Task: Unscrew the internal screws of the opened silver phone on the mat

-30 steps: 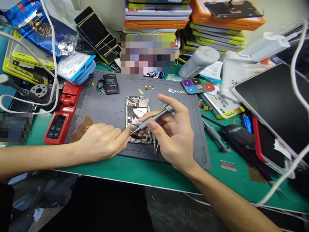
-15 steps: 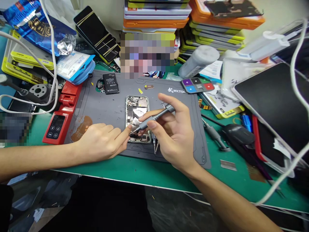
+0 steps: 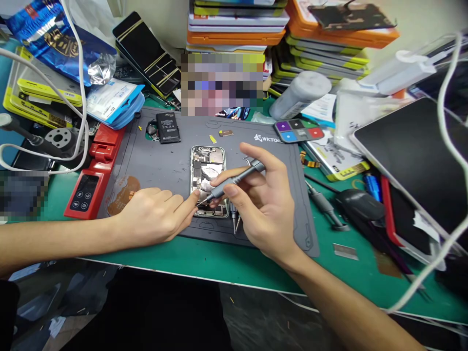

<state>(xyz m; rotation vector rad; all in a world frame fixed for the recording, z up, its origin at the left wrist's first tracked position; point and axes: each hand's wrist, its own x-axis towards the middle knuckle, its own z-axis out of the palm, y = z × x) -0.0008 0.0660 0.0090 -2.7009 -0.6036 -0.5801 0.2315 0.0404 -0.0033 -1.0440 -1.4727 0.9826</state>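
Note:
An opened phone point(image 3: 206, 168), its inner boards and a white patch exposed, lies on the grey work mat point(image 3: 164, 165). My right hand point(image 3: 268, 204) holds a grey precision screwdriver point(image 3: 234, 181) at a slant, thumb and fingers around its shaft. The driver's tip points down at the phone's lower left part. From the left, my left hand point(image 3: 161, 212) rests at that same edge, its index fingertip on the phone and its other fingers curled; the thumb is hidden. More driver tips point(image 3: 234, 222) show beside the phone's right edge, partly behind my right hand.
A black battery point(image 3: 168, 127) and small parts lie at the mat's back. A red device point(image 3: 86, 190) stands left. To the right are a multicoloured box point(image 3: 299, 130), another screwdriver point(image 3: 325, 204) and a metal blade point(image 3: 345, 250). Stacked cases point(image 3: 236, 36) line the back.
Both hands, the screwdriver and the phone stay nearly in place. Only a slight shift of the whole view shows.

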